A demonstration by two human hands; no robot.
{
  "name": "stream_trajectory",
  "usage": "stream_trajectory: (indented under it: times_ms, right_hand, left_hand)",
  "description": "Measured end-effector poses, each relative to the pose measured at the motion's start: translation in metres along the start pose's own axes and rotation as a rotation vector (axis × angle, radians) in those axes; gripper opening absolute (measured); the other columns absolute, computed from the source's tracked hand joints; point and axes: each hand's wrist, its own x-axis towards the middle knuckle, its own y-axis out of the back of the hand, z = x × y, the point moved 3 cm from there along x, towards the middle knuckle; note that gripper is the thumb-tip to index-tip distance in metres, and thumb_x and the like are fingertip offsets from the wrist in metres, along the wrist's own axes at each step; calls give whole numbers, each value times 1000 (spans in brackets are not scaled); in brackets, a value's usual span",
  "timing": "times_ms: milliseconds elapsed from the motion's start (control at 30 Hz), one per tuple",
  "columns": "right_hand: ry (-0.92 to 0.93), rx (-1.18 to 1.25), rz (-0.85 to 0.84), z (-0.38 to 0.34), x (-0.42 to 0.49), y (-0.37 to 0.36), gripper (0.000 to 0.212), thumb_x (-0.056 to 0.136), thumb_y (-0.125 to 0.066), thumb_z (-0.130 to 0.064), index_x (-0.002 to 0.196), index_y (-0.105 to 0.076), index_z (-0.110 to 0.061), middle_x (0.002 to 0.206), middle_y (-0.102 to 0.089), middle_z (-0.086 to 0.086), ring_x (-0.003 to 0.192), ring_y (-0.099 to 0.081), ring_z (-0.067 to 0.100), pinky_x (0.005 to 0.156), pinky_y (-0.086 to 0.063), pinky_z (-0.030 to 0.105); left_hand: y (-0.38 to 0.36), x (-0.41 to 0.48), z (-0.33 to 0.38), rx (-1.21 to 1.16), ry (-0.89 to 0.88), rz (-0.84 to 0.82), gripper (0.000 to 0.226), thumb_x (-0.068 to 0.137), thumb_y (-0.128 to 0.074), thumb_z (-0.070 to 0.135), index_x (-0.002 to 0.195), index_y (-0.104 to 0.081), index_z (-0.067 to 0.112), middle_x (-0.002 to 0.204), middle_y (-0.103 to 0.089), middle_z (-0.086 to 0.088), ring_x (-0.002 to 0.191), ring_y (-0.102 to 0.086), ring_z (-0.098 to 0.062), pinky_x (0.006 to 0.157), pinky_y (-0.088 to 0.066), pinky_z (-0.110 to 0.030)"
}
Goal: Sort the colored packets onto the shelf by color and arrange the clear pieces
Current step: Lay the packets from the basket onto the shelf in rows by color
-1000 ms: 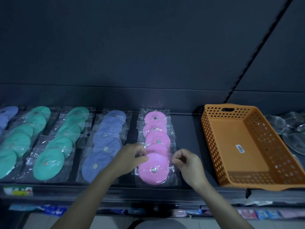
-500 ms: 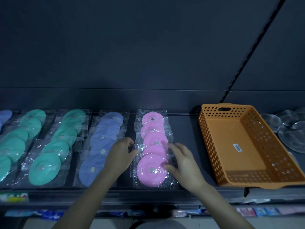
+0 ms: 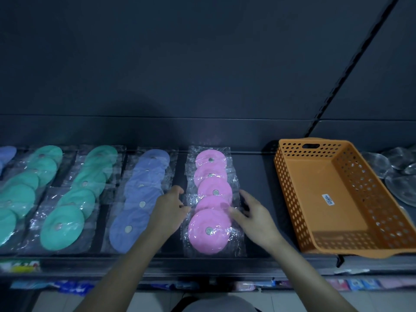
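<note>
A row of several pink disc packets (image 3: 212, 190) in clear wrap lies on the dark shelf (image 3: 254, 170). To its left run a blue row (image 3: 140, 199) and two green rows (image 3: 77, 199) (image 3: 21, 194). My left hand (image 3: 167, 213) sits at the left edge of the pink row, fingers loosely curled, thumb tip touching the wrap. My right hand (image 3: 254, 216) rests at the row's right edge, with its thumb on the front pink packet (image 3: 208, 231) and its fingers fairly straight. Clear pieces (image 3: 400, 176) lie at the far right.
An orange perforated basket (image 3: 292, 199) with only a small label inside stands on the shelf right of the pink row. More blue packets (image 3: 6, 154) show at the far left edge. A lower shelf with small packaged goods (image 3: 67, 287) runs below.
Both hands have let go of the front pink packet's wrap, which they pinched a second ago, and now lie loosely beside the row. The view has shifted slightly to the right.
</note>
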Motion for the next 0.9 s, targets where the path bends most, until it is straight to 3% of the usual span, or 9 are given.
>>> stream_trajectory:
  times_ms: [100, 233, 433, 533, 633, 733, 833, 900]
  right_hand:
    - [-40, 15, -4, 0, 2, -3, 30, 82, -67, -45, 91, -58, -18, 80, -64, 7, 69, -59, 22, 70, -53, 38]
    - [-45, -11, 44, -3, 2, -9, 27, 84, -66, -40, 82, -58, -14, 68, -58, 6, 59, -48, 15, 57, -41, 22]
    - [-42, -98, 45, -1, 2, -14, 16, 85, -64, -33, 83, -59, -19, 73, -65, -2, 70, -61, 16, 63, -44, 24]
    - [-34, -123, 47, 1, 5, -10, 15, 84, -65, -31, 91, -65, -18, 82, -69, -3, 77, -63, 14, 72, -47, 27]
    - [-52, -47, 85, -3, 8, -4, 24, 84, -63, -40, 82, -62, -16, 74, -66, 0, 69, -60, 18, 68, -48, 32]
    - [-68, -47, 149, -9, 21, 5, 34, 82, -55, -47, 82, -61, -13, 75, -66, 0, 73, -60, 17, 68, -47, 30]
    - [-78, -74, 153, -11, 41, 6, 21, 89, -54, -27, 77, -54, -9, 72, -60, 1, 68, -54, 18, 58, -38, 17]
    - [-109, -59, 150, -12, 52, 5, 19, 90, -50, -16, 74, -51, -5, 67, -55, 2, 65, -48, 19, 54, -33, 18]
  left_hand:
    - [1, 0, -2, -20, 4, -1, 41, 83, -67, 13, 120, -51, 11, 80, -61, -2, 66, -62, -18, 65, -52, -32]
    - [6, 1, -1, -52, 10, 1, 41, 80, -69, 13, 118, -53, 11, 76, -59, 1, 63, -63, -18, 62, -51, -30]
    - [9, 4, -3, -45, 5, 6, 27, 80, -69, 12, 105, -59, 11, 76, -60, -2, 62, -64, -22, 66, -56, -41]
    - [7, 4, -2, -4, -10, 10, 26, 81, -70, 16, 104, -58, 10, 77, -61, -3, 65, -63, -18, 64, -53, -34]
    - [11, 9, 2, 58, -69, 81, 28, 83, -69, 25, 104, -59, 10, 83, -61, -1, 75, -58, -18, 68, -46, -29]
    - [16, 24, 6, 81, -171, 139, 35, 87, -64, 27, 114, -60, 6, 103, -62, -9, 93, -59, -23, 81, -46, -31]
    - [18, 42, 16, 33, -209, 127, 27, 92, -56, 21, 112, -61, 3, 104, -61, -11, 94, -57, -26, 84, -42, -33]
    - [16, 55, 23, 6, -218, 110, 21, 93, -48, 18, 88, -61, 3, 83, -60, -8, 79, -52, -23, 71, -37, -33]
